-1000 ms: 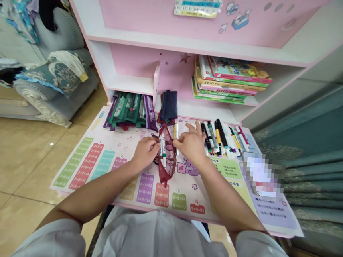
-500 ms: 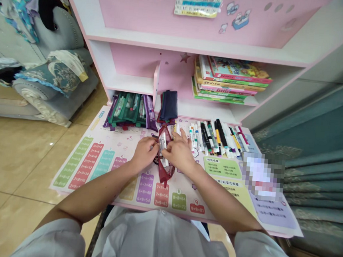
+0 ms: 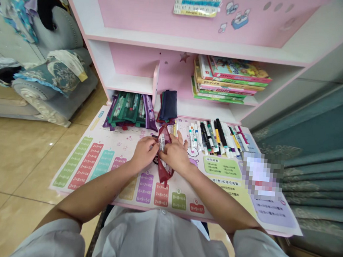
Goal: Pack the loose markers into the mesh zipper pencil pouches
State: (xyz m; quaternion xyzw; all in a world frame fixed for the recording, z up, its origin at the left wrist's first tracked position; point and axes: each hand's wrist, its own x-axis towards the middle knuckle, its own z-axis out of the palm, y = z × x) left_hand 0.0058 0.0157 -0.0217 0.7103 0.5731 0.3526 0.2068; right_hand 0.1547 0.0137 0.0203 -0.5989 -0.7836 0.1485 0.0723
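A dark red mesh pencil pouch [image 3: 163,174] lies lengthwise on the desk between my hands, with white marker pens [image 3: 162,141] showing inside it. My left hand [image 3: 146,150] pinches the pouch's left edge, thumb and fingers together. On the other side my right hand [image 3: 175,153] has its thumb and forefinger closed on the right edge, while its other fingers reach forward, apart. Parts of the pouch and pens are hidden under my fingers. Just beyond the right fingers stands out a pale yellow-and-white pen [image 3: 175,127].
Filled green and purple mesh pouches [image 3: 131,109] lie at the back left. Folded dark pouches [image 3: 169,106] are stacked behind my hands. A row of loose marker pens [image 3: 217,138] lies to the right, below a shelf with stacked books [image 3: 228,81]. A blurred rectangular object [image 3: 262,174] rests at the right edge.
The pouch's sides have drawn closer together over the white pens, which show less. My right hand has shifted slightly left and its fingers have moved a little.
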